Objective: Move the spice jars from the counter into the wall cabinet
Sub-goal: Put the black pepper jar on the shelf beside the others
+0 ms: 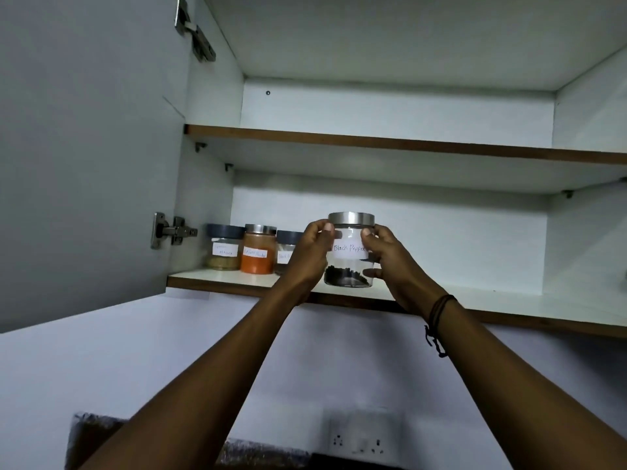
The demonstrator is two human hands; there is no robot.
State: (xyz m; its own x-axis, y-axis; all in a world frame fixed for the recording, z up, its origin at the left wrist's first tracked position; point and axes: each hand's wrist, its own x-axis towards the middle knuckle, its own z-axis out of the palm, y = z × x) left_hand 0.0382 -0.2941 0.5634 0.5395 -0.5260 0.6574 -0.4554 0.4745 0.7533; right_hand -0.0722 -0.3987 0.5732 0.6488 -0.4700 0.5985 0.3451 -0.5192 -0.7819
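A glass jar labelled "Black Pepper" (349,262), with a steel lid and dark peppercorns at its bottom, is at the front of the wall cabinet's lower shelf (475,300). My left hand (307,256) grips its left side and my right hand (390,262) grips its right side. Whether its base rests on the shelf I cannot tell. To the left stand three jars in a row: a grey-lidded jar of tan spice (224,247), a steel-lidded jar of orange powder (258,249), and a grey-lidded jar (286,251) partly hidden behind my left hand.
The cabinet door (84,157) stands open at the left, with hinges on its inner side. An upper shelf (407,144) runs above. Below, a wall socket (361,442) and a strip of dark speckled counter (264,454) show at the bottom edge.
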